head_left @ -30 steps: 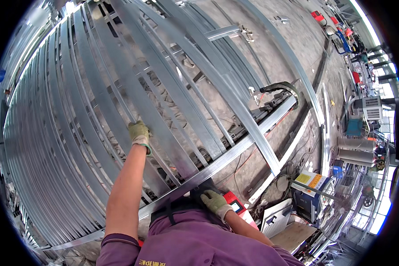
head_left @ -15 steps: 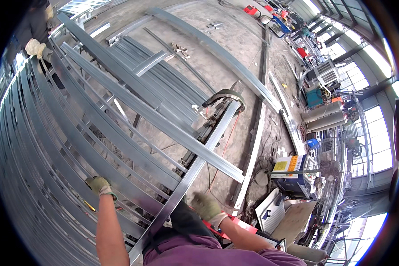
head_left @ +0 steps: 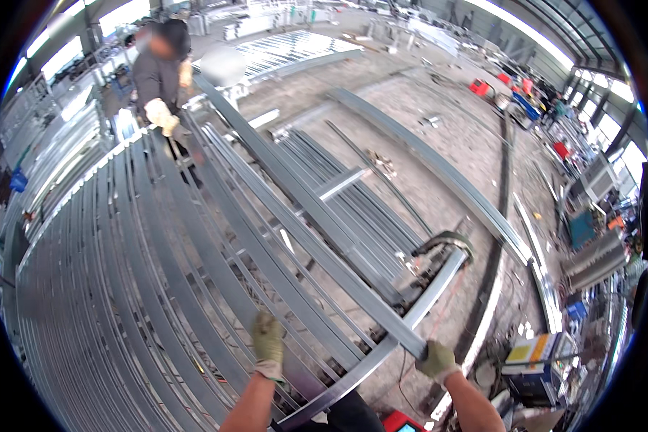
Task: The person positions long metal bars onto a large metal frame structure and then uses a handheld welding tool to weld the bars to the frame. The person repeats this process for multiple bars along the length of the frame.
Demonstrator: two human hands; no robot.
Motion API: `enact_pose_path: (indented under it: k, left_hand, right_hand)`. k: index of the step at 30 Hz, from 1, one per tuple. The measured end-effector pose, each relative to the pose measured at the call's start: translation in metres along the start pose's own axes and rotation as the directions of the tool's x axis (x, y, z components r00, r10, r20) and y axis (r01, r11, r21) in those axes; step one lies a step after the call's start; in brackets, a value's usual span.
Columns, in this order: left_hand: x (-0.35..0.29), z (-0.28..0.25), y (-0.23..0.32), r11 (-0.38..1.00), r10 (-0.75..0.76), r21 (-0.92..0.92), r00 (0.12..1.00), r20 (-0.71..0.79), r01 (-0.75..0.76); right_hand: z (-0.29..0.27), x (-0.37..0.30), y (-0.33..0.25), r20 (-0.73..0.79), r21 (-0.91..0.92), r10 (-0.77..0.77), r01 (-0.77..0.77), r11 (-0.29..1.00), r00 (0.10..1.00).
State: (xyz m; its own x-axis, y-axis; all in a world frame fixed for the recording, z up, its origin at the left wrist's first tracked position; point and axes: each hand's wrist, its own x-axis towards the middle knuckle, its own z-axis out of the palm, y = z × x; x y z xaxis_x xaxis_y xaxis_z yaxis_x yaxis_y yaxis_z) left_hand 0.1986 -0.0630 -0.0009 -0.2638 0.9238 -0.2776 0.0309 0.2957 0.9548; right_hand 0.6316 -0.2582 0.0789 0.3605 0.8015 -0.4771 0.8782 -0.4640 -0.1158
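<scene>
Both my hands wear pale olive work gloves. My right hand (head_left: 437, 361) is closed round the near end of a long grey steel channel (head_left: 320, 263). That channel slants away to the far left and crosses a bright metal rail (head_left: 361, 371) in front of me. To the left, my left hand (head_left: 268, 347) reaches out over the row of long flat metal slats (head_left: 201, 317), its fingers stretched forward and nothing visible in them. Whether it presses on a slat cannot be made out. The slats run side by side away from me, with narrow gaps between them.
At the slats' far end stands a co-worker (head_left: 162, 75) in dark clothes and light gloves. Stacked steel profiles (head_left: 345, 216) lie on the floor beyond the channel. A curved dark clamp-like piece (head_left: 446, 243) sits at the rail's far end. A boxed machine (head_left: 536, 367) stands at right.
My right hand has moved from beside my lap out to the channel's end and closed on it. My left hand has shifted across the slats. The view has tilted up, showing the co-worker.
</scene>
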Motion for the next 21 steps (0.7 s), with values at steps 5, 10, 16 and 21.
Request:
enact_pose_path:
  k: [5,10,16,21]
  left_hand:
    - [0.007,0.096,0.084,0.688,-0.370,-0.461,0.818,0.441,0.560]
    - [0.062,0.113,0.093,0.464,-0.294,-0.624,0.774,0.561,0.629]
    - [-0.003,0.112,0.022,0.406,-0.289,-0.556,0.679,0.675,0.725]
    - [-0.111,0.077,-0.012,0.289,-0.292,-0.419,0.496,0.818,0.861]
  right_hand:
    - [-0.050,-0.110,-0.064,0.039,0.239,0.006,-0.015,0.971,0.999]
    - [-0.013,-0.163,-0.094,-0.018,0.369,0.028,-0.020,0.929,0.999]
    - [-0.044,-0.208,-0.086,0.273,0.364,0.123,-0.221,0.905,0.954]
    - [-0.008,-0.196,-0.074,0.256,0.429,0.138,-0.240,0.871,0.957]
